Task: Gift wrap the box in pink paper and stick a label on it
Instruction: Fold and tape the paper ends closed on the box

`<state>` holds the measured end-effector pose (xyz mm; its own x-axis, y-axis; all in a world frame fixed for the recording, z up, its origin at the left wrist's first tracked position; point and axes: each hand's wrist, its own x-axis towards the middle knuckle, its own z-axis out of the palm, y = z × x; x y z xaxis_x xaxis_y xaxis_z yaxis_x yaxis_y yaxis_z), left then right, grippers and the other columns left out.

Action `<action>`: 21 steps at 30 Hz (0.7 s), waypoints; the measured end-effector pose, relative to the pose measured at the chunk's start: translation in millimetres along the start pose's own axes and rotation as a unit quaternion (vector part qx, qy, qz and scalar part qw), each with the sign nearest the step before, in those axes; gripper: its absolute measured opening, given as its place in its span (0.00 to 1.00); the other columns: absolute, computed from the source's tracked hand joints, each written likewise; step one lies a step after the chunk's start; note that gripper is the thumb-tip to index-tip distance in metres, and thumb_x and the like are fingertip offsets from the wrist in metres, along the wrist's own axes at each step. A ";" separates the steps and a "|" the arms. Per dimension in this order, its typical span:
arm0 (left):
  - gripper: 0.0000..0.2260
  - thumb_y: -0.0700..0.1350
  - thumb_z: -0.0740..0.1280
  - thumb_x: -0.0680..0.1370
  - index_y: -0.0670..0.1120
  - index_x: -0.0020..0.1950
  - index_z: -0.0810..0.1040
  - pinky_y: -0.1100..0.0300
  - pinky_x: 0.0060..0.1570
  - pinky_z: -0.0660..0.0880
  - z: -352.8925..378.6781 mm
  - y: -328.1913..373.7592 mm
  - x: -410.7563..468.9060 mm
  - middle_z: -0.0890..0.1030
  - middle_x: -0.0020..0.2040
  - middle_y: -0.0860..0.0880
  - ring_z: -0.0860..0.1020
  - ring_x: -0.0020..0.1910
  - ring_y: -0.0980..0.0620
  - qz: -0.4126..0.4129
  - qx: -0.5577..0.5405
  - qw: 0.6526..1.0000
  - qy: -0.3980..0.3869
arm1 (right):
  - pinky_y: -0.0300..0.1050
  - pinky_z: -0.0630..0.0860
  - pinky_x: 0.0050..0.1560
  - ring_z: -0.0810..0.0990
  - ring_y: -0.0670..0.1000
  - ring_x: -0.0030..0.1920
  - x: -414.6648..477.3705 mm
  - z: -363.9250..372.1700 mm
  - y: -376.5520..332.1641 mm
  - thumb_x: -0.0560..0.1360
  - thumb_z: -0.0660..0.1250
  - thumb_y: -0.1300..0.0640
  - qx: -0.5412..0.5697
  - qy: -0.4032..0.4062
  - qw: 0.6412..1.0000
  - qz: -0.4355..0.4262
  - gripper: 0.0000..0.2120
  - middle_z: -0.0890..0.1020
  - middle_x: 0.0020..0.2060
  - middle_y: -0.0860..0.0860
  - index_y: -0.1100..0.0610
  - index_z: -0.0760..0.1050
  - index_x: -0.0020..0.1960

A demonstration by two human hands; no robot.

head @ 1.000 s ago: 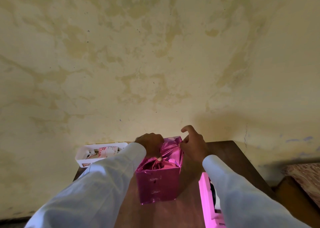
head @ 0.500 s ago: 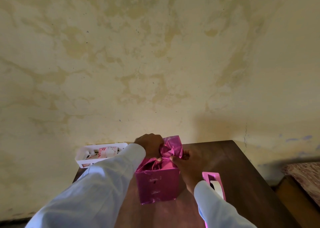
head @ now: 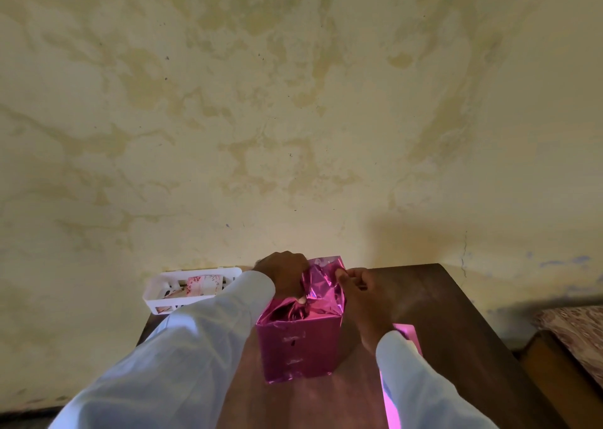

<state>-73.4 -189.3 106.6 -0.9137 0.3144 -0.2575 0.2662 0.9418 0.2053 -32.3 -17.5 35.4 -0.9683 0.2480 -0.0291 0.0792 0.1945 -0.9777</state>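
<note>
A box wrapped in shiny pink paper (head: pixel 298 347) stands upright on the dark wooden table (head: pixel 456 324). Strips of clear tape run down its near face. The paper at its top is loose and bunched. My left hand (head: pixel 287 277) holds down the gathered paper at the top left, fingers curled over it. My right hand (head: pixel 359 295) pinches the upright paper flap (head: pixel 321 277) at the top right edge between thumb and fingers.
A white plastic basket (head: pixel 195 286) with patterned cards stands at the table's far left against the stained wall. A pink tape dispenser (head: pixel 406 334) lies to the right of the box, partly behind my right sleeve. A wooden bed edge (head: pixel 561 363) is at right.
My right hand came back from beside the flap, dropped to the box's right side, then rose and took hold of the flap's right edge. My left hand stayed on the gathered paper.
</note>
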 end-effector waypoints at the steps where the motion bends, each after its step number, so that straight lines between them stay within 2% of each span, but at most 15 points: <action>1: 0.16 0.49 0.77 0.69 0.49 0.54 0.79 0.46 0.57 0.77 0.3 0.3 0.0 0.84 0.49 0.49 0.81 0.51 0.45 -0.001 0.001 1.000 0.000 | 0.45 0.82 0.45 0.84 0.51 0.43 2.9 -3.8 -6.4 0.78 0.68 0.47 0.010 -0.018 1.000 -0.004 0.06 0.85 0.41 0.50 0.50 0.78 0.49; 3: 0.15 0.49 0.77 0.68 0.50 0.52 0.79 0.46 0.57 0.78 1.2 0.3 1.0 0.84 0.48 0.49 0.82 0.51 0.46 -0.001 0.003 1.000 0.001 | 0.45 0.83 0.46 0.85 0.50 0.44 8.3 -11.2 -20.8 0.79 0.67 0.53 0.025 -0.042 0.999 -0.018 0.03 0.85 0.43 0.50 0.51 0.79 0.50; 6: 0.14 0.49 0.78 0.68 0.51 0.50 0.79 0.46 0.56 0.78 1.6 -0.1 1.7 0.84 0.47 0.49 0.82 0.49 0.45 -0.002 -0.002 1.000 -0.003 | 0.40 0.79 0.46 0.82 0.48 0.44 19.4 -18.6 -45.2 0.78 0.67 0.60 -0.029 -0.006 0.997 -0.078 0.05 0.83 0.41 0.49 0.54 0.79 0.45; 8: 0.14 0.48 0.78 0.68 0.50 0.51 0.79 0.46 0.56 0.78 1.8 0.3 1.6 0.84 0.47 0.49 0.82 0.49 0.45 -0.004 -0.006 1.000 -0.001 | 0.40 0.77 0.46 0.80 0.45 0.43 26.8 -23.8 -60.4 0.78 0.67 0.62 -0.080 0.018 0.988 -0.132 0.05 0.82 0.40 0.47 0.54 0.79 0.44; 10: 0.15 0.48 0.78 0.68 0.49 0.52 0.79 0.46 0.56 0.78 2.1 0.6 1.4 0.84 0.48 0.48 0.82 0.50 0.45 -0.007 -0.005 1.000 0.001 | 0.42 0.77 0.46 0.80 0.45 0.43 34.3 -30.8 -70.2 0.77 0.69 0.61 -0.110 -0.016 0.982 -0.155 0.03 0.82 0.41 0.48 0.53 0.78 0.47; 13: 0.16 0.48 0.78 0.68 0.49 0.53 0.79 0.46 0.56 0.78 1.9 0.7 1.3 0.84 0.48 0.48 0.82 0.50 0.45 -0.010 -0.006 1.000 -0.001 | 0.43 0.77 0.48 0.80 0.48 0.48 35.1 -34.9 -80.9 0.74 0.73 0.52 -0.178 -0.176 0.962 -0.109 0.13 0.80 0.49 0.49 0.47 0.75 0.56; 14: 0.17 0.48 0.78 0.68 0.49 0.54 0.79 0.46 0.56 0.78 1.8 0.9 1.4 0.84 0.49 0.48 0.82 0.50 0.45 -0.011 -0.007 1.000 -0.002 | 0.42 0.77 0.48 0.80 0.48 0.49 35.9 -33.8 -83.4 0.74 0.73 0.51 -0.205 -0.205 0.952 -0.099 0.15 0.79 0.51 0.49 0.46 0.74 0.58; 17: 0.18 0.48 0.78 0.68 0.49 0.55 0.79 0.46 0.56 0.78 1.6 1.0 1.5 0.84 0.49 0.48 0.82 0.50 0.45 -0.009 -0.007 1.000 -0.003 | 0.43 0.75 0.47 0.80 0.50 0.48 45.3 -24.8 -91.8 0.74 0.73 0.47 -0.224 -0.213 0.947 -0.088 0.18 0.80 0.48 0.51 0.48 0.71 0.60; 19: 0.17 0.48 0.78 0.69 0.48 0.55 0.79 0.46 0.55 0.78 1.5 1.3 1.1 0.84 0.49 0.48 0.82 0.50 0.45 -0.008 -0.005 1.000 -0.002 | 0.46 0.76 0.47 0.80 0.52 0.48 56.8 -18.2 -98.4 0.73 0.73 0.46 -0.254 -0.186 0.946 -0.071 0.17 0.80 0.46 0.50 0.51 0.73 0.57; 21: 0.17 0.48 0.77 0.69 0.48 0.55 0.79 0.47 0.55 0.78 1.9 1.9 0.8 0.84 0.49 0.47 0.82 0.50 0.45 -0.006 -0.003 1.000 -0.001 | 0.45 0.75 0.41 0.79 0.53 0.43 66.2 -12.1 -106.4 0.71 0.74 0.49 -0.325 -0.203 0.922 -0.060 0.15 0.80 0.44 0.50 0.56 0.77 0.51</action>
<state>-73.0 -187.1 104.9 -0.9159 0.3034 -0.2627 0.2531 0.9447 0.2086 -102.0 -10.2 139.9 -0.9775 -0.1626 -0.1340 -0.0368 0.7580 -0.6513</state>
